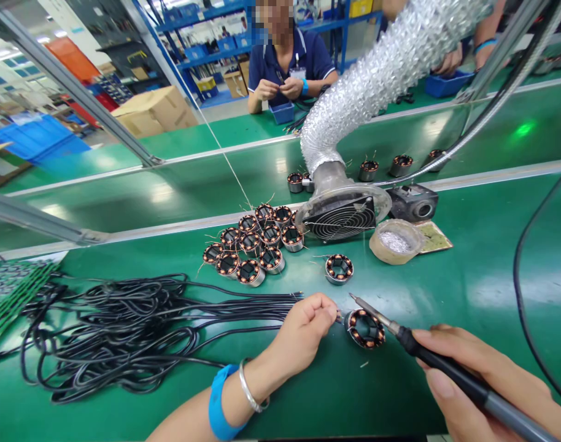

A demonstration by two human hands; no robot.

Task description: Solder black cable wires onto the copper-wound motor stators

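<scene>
In the head view my right hand [487, 380] grips a soldering iron [450, 365] by its black handle. The iron's metal tip points left, just above a motor stator [366, 329] with copper windings. My left hand [310, 325] is closed in a pinch at the left of this stator. A black cable [257, 329] runs into that hand, and small wire ends poke out past the fingertips toward the stator. Whether they touch it, I cannot tell. A second stator [339, 269] sits just behind, with thin leads sticking out to its left.
A heap of black cables [119, 331] covers the left side. Several stators [250, 242] cluster behind. A fume hose [340, 123] with a fan grille [340, 220] hangs mid-bench, beside a solder pot [395, 241]. Green boards [13, 294] lie far left. A co-worker [290, 67] sits opposite.
</scene>
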